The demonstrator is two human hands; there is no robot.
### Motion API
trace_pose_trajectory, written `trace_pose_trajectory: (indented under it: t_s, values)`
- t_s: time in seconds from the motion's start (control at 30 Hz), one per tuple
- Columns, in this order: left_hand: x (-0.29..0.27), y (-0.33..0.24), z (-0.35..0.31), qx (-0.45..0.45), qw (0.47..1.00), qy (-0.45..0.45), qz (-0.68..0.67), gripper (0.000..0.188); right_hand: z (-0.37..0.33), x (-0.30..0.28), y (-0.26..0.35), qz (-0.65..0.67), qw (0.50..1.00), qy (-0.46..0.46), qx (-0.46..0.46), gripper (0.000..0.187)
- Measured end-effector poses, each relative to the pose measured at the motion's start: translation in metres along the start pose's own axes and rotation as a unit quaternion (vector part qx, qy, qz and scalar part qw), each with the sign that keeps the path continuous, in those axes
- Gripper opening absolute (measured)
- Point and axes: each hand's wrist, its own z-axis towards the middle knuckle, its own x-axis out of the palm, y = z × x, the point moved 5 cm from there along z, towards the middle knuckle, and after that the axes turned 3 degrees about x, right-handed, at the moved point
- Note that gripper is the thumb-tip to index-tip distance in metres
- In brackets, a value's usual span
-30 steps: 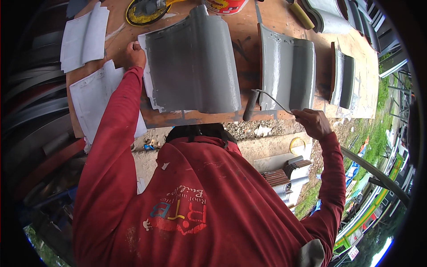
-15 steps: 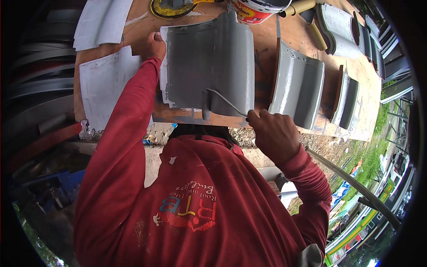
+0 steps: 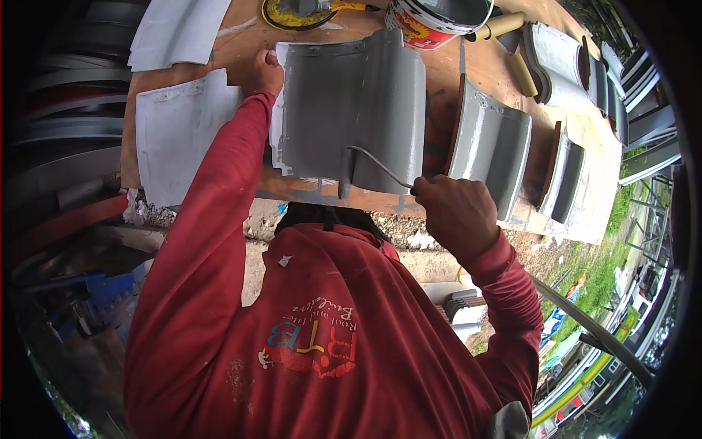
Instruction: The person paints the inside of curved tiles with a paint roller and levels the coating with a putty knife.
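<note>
A grey-painted wavy roof tile (image 3: 351, 110) lies on the brown wooden table (image 3: 439, 117) in front of me. My left hand (image 3: 263, 72) presses on the tile's far left corner. My right hand (image 3: 455, 212) grips the wire handle of a small paint roller (image 3: 345, 175), and the grey roller head rests upright against the tile's near edge. Both my arms are in red sleeves.
A paint bucket (image 3: 435, 18) with grey paint stands behind the tile, a yellow tray (image 3: 296, 13) to its left. Two more grey tiles (image 3: 490, 146) lean on edge to the right. White unpainted tiles (image 3: 179, 132) lie at the left. Stacked tiles (image 3: 58, 146) fill the far left.
My right hand has brought the roller from the right-hand tile leftward onto the near edge of the big tile. My left hand stays on the tile's corner.
</note>
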Motion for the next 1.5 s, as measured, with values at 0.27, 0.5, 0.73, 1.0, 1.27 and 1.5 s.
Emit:
trace_pose_trajectory:
  t_s: [0.27, 0.5, 0.73, 1.0, 1.27, 1.5]
  values:
    - [-0.009, -0.011, -0.007, 0.0, 1.0, 0.009, 0.026, 0.032, -0.12, -0.011, -0.087, 0.214, 0.957, 0.021, 0.193, 0.013]
    - [-0.023, -0.03, -0.01, 0.089, 0.994, -0.068, -0.013, 0.024, -0.196, 0.119, -0.059, 0.564, 0.719, 0.049, 0.403, 0.029]
    - [-0.019, -0.07, -0.019, 0.109, 0.992, -0.059, 0.025, 0.018, -0.104, 0.175, -0.013, 0.667, 0.651, -0.074, 0.355, 0.031]
    - [-0.036, -0.061, -0.007, 0.095, 0.994, 0.0, 0.045, 0.029, 0.034, 0.147, -0.083, 0.759, 0.575, -0.122, 0.278, 0.026]
    - [-0.116, -0.029, -0.074, -0.052, 0.98, 0.147, -0.126, 0.035, -0.112, 0.188, -0.036, 0.801, 0.538, -0.009, 0.261, 0.033]
    - [-0.139, -0.001, -0.167, -0.1, 0.973, 0.126, -0.164, 0.024, -0.018, 0.175, -0.068, 0.824, 0.507, -0.084, 0.238, 0.029]
